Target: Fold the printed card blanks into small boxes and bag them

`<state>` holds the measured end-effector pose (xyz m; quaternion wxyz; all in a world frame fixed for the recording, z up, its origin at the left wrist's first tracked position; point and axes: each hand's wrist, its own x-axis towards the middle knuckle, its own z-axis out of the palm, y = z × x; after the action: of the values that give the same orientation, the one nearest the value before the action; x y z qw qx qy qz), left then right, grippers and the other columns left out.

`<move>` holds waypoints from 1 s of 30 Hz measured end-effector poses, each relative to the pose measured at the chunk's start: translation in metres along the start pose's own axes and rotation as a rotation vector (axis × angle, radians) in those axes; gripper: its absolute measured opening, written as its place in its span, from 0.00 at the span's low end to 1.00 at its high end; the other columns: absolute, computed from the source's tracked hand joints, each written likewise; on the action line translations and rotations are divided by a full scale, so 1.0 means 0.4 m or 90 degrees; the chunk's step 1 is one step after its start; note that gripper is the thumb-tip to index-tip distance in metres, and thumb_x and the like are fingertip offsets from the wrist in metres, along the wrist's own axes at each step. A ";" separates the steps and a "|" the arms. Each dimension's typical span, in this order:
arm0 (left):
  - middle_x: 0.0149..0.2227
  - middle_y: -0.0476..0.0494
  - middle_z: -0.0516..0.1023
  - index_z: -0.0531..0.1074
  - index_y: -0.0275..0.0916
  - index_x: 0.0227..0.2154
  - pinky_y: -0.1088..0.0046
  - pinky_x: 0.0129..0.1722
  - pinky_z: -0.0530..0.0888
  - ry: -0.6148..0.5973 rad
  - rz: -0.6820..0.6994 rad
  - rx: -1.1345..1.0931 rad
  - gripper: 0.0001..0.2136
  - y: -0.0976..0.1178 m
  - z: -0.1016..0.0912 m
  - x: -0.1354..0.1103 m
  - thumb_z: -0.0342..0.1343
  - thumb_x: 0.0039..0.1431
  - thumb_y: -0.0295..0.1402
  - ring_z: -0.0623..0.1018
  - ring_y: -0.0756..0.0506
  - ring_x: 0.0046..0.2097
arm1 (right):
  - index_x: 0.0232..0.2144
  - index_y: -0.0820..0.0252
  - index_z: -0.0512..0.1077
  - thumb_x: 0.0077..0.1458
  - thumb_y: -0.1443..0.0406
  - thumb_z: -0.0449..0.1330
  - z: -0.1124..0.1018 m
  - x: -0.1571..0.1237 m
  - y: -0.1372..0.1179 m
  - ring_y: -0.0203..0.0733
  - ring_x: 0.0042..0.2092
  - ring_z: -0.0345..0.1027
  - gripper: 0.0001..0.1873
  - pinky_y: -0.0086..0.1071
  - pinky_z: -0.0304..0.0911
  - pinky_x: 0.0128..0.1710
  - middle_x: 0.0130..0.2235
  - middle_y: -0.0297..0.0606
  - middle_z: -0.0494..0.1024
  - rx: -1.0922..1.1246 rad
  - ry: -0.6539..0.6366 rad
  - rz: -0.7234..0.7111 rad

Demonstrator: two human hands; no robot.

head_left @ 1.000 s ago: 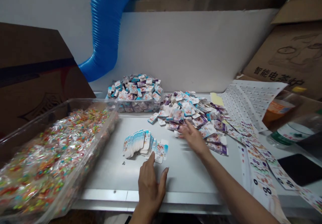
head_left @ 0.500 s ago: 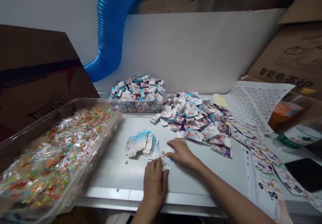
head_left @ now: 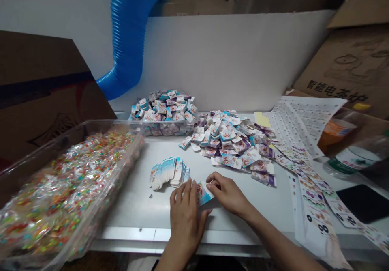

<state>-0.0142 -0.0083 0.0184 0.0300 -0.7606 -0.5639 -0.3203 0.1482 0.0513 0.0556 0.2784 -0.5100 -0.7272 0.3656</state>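
A small flat white-and-blue printed carton (head_left: 204,194) lies between my hands, just over the white tabletop (head_left: 136,206). My right hand (head_left: 228,193) pinches its right edge between thumb and fingers. Stretched out, the fingers of my left hand (head_left: 186,208) lie at the carton's left side and cover part of it; the thumb stands apart. Just beyond my left hand is a fanned stack of flat folded cartons (head_left: 164,173). Past my right hand spreads a loose pile of small cartons (head_left: 227,137), blue and purple.
A clear tray (head_left: 121,173) of colourful wrapped pieces fills the left side. Behind stands a clear bin (head_left: 170,129) heaped with cartons. Sticker sheets (head_left: 313,198), a black phone-like slab (head_left: 364,203) and a plastic bottle (head_left: 352,161) are at right. A blue hose (head_left: 127,39) hangs behind.
The carton has turned, its blue end now toward the lower right. My left fingers have straightened and spread, and my right hand has shifted slightly rightward relative to the table.
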 end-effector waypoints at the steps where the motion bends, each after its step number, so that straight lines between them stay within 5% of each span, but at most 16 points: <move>1: 0.50 0.33 0.68 0.58 0.33 0.54 0.52 0.47 0.66 -0.037 0.009 -0.011 0.27 0.001 -0.004 0.012 0.56 0.50 0.31 0.67 0.36 0.50 | 0.34 0.59 0.67 0.53 0.65 0.52 0.000 -0.003 -0.012 0.35 0.27 0.63 0.07 0.27 0.54 0.29 0.23 0.29 0.72 0.003 -0.007 -0.011; 6: 0.46 0.37 0.69 0.59 0.34 0.50 0.56 0.49 0.67 -0.034 0.007 -0.087 0.24 0.001 -0.005 0.042 0.51 0.48 0.23 0.68 0.40 0.47 | 0.41 0.61 0.69 0.50 0.66 0.54 0.000 0.000 -0.015 0.33 0.24 0.58 0.15 0.25 0.52 0.25 0.22 0.27 0.68 0.066 -0.070 0.010; 12: 0.36 0.44 0.72 0.63 0.38 0.41 0.54 0.51 0.65 0.030 0.051 -0.104 0.17 0.022 0.015 0.033 0.43 0.48 0.16 0.71 0.45 0.39 | 0.28 0.61 0.75 0.44 0.70 0.54 -0.008 0.011 -0.013 0.33 0.24 0.57 0.11 0.25 0.49 0.24 0.20 0.29 0.68 -0.082 -0.077 -0.002; 18: 0.43 0.39 0.71 0.57 0.38 0.51 0.58 0.47 0.70 -0.063 -0.017 -0.252 0.21 0.025 0.001 0.028 0.45 0.52 0.21 0.72 0.43 0.45 | 0.36 0.58 0.74 0.48 0.66 0.54 -0.029 0.009 -0.039 0.35 0.26 0.60 0.12 0.28 0.53 0.28 0.23 0.30 0.70 -0.086 -0.029 -0.036; 25: 0.49 0.38 0.69 0.59 0.39 0.52 0.65 0.48 0.71 0.074 -0.109 -0.289 0.18 0.021 0.017 0.029 0.47 0.57 0.26 0.70 0.44 0.51 | 0.45 0.59 0.70 0.52 0.59 0.57 0.020 -0.037 -0.005 0.44 0.44 0.67 0.18 0.38 0.59 0.47 0.40 0.39 0.75 0.465 -0.067 0.010; 30: 0.50 0.37 0.69 0.61 0.38 0.50 0.63 0.50 0.69 0.089 -0.082 -0.260 0.17 0.022 0.031 0.023 0.47 0.57 0.25 0.68 0.44 0.53 | 0.43 0.60 0.71 0.52 0.59 0.59 0.088 -0.062 -0.008 0.44 0.44 0.67 0.16 0.38 0.60 0.48 0.41 0.40 0.76 0.600 0.037 0.065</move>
<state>0.0006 0.0012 0.0162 -0.1064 -0.6892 -0.5316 -0.4807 0.1271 0.0186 0.0371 0.4814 -0.3733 -0.4476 0.6546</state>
